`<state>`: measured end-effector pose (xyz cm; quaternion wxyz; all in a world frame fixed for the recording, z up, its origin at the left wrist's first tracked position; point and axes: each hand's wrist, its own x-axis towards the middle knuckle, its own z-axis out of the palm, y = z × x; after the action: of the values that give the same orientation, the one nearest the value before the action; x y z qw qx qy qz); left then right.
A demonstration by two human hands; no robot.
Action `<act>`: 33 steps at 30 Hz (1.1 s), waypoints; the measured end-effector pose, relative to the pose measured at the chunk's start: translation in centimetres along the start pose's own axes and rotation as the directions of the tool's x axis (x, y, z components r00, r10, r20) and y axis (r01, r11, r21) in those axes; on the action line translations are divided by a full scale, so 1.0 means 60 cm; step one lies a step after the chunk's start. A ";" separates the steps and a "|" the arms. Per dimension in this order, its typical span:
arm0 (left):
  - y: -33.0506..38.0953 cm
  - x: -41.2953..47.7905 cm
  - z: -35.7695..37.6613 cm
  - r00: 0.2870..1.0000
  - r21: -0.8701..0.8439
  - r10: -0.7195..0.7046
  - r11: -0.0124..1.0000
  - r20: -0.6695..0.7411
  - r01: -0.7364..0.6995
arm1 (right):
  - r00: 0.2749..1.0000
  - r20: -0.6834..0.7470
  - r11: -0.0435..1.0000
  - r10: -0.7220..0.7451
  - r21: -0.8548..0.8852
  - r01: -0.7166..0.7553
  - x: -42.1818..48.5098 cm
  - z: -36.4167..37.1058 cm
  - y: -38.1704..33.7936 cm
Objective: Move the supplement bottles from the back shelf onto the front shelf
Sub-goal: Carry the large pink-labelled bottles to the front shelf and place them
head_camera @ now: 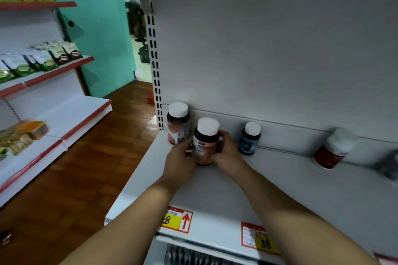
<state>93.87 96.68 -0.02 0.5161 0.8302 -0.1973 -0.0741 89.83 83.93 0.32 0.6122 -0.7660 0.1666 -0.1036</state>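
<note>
- Head view: two bare arms are reaching over a white shelf [280, 189], and both hands are closing on one supplement bottle.
- The left hand [179, 157] is gripping the front bottle [204, 142] from the left, with its fingers curled round the side.
- The right hand [228, 153] is gripping the same bottle from the right, with its fingers wrapping the label.
- The front bottle, dark with a white cap and a pinkish label, is standing upright between the hands, a little out from the back panel [258, 49]. Whether its base is resting on the shelf or hanging just above it cannot be told.
- The corner bottle [178, 123], of the same kind, is standing at the shelf's left end against the panel, just behind the left hand's fingers.
- The blue bottle [248, 139] is standing upright near the panel, just right of the right hand and apart from it.
- The red bottle [331, 150] is sitting further right along the panel, well apart from the hands and leaning in the wide-angle picture.
- Price tags [176, 219] in red and yellow are hanging on the shelf's front edge, beneath the forearms.
- Across a wooden floor [86, 168], red-edged side shelves [60, 69] are carrying green and dark packets.
</note>
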 end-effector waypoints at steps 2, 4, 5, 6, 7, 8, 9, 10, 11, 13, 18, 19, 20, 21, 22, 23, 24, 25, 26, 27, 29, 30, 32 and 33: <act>-0.004 0.007 -0.003 0.999 -0.041 -0.038 0.998 0.032 0.039 | 0.999 -0.035 0.999 0.024 0.023 -0.023 0.010 0.002 0.005; -0.008 0.013 -0.004 0.997 -0.055 -0.051 0.997 0.065 0.055 | 0.997 -0.057 0.998 0.044 0.039 -0.042 0.021 0.006 0.007; -0.010 0.017 -0.005 0.996 -0.053 -0.051 0.997 0.074 0.055 | 0.996 -0.067 0.998 0.052 0.042 -0.049 0.025 0.009 0.007; -0.011 0.020 -0.005 0.996 -0.053 -0.048 0.997 0.078 0.053 | 0.996 -0.071 0.998 0.054 0.046 -0.051 0.030 0.011 0.007; -0.013 0.025 -0.006 0.996 -0.057 -0.043 0.997 0.077 0.047 | 0.996 -0.073 0.998 0.052 0.045 -0.048 0.035 0.013 0.007; -0.015 0.029 -0.006 0.996 -0.059 -0.039 0.997 0.078 0.044 | 0.996 -0.073 0.998 0.043 0.041 -0.040 0.040 0.014 0.009; -0.016 0.032 -0.006 0.996 -0.055 -0.034 0.998 0.082 0.039 | 0.997 -0.075 0.999 0.035 0.026 -0.034 0.043 0.015 0.008; -0.016 0.033 -0.006 0.995 -0.045 -0.032 0.998 0.091 0.036 | 0.996 -0.080 1.000 0.026 0.014 -0.024 0.046 0.016 0.007; -0.016 0.034 -0.006 0.995 -0.038 -0.023 0.999 0.100 0.027 | 0.996 -0.091 1.000 0.019 0.005 -0.018 0.050 0.016 0.007; -0.019 0.037 -0.004 0.994 -0.035 -0.011 0.999 0.111 0.015 | 0.994 -0.112 1.000 0.000 -0.013 -0.002 0.056 0.019 0.006; -0.020 0.050 -0.004 0.992 -0.002 -0.030 1.000 0.122 0.031 | 0.987 -0.159 0.998 0.008 -0.056 -0.017 0.072 0.029 0.012; -0.020 0.051 -0.005 0.992 0.004 -0.028 1.000 0.126 0.028 | 0.985 -0.171 0.998 0.023 -0.048 -0.031 0.074 0.029 0.014; -0.019 0.052 -0.006 0.991 0.002 -0.025 1.000 0.130 0.025 | 0.984 -0.177 0.999 0.033 -0.034 -0.040 0.075 0.029 0.016; -0.019 0.052 -0.007 0.991 -0.004 -0.022 1.000 0.130 0.022 | 0.984 -0.173 0.999 0.040 -0.027 -0.045 0.074 0.028 0.016; -0.019 0.054 -0.008 0.992 -0.010 -0.019 1.000 0.128 0.021 | 0.985 -0.165 0.998 0.043 -0.027 -0.048 0.076 0.027 0.014; -0.019 0.055 -0.009 0.992 -0.013 -0.018 1.000 0.125 0.020 | 0.988 -0.150 0.998 0.045 -0.030 -0.050 0.077 0.026 0.014; -0.017 0.055 -0.011 0.992 -0.018 -0.019 1.000 0.123 0.022 | 0.988 -0.144 0.998 0.046 -0.033 -0.051 0.079 0.025 0.014; -0.016 0.055 -0.013 0.992 -0.027 -0.024 0.999 0.121 0.028 | 0.990 -0.137 0.998 0.034 -0.049 -0.041 0.082 0.025 0.013; -0.016 0.053 -0.015 0.992 -0.039 -0.035 0.998 0.122 0.040 | 0.991 -0.130 0.997 0.027 -0.064 -0.035 0.088 0.023 0.020; -0.014 0.048 -0.018 0.991 -0.050 -0.041 0.998 0.127 0.048 | 0.992 -0.122 0.996 0.025 -0.085 -0.036 0.093 0.021 0.028; -0.009 0.037 -0.024 0.989 -0.070 -0.037 0.996 0.143 0.048 | 0.993 -0.118 0.993 0.027 -0.111 -0.040 0.088 0.016 0.027; -0.005 0.031 -0.028 0.989 -0.080 -0.030 0.996 0.147 0.043 | 0.990 -0.134 0.994 0.034 -0.101 -0.048 0.074 0.013 0.014; 0.006 0.019 -0.033 0.989 -0.103 -0.016 0.994 0.144 0.031 | 0.984 -0.170 0.994 0.053 -0.081 -0.068 0.049 0.004 -0.004; 0.013 0.013 -0.034 0.990 -0.116 -0.011 0.993 0.144 0.028 | 0.980 -0.192 0.994 0.053 -0.079 -0.069 0.038 -0.005 -0.008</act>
<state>95.08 97.75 1.67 0.5480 0.7928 -0.2209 -0.1499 91.88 82.89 0.74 0.5631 -0.7726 0.2520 -0.1501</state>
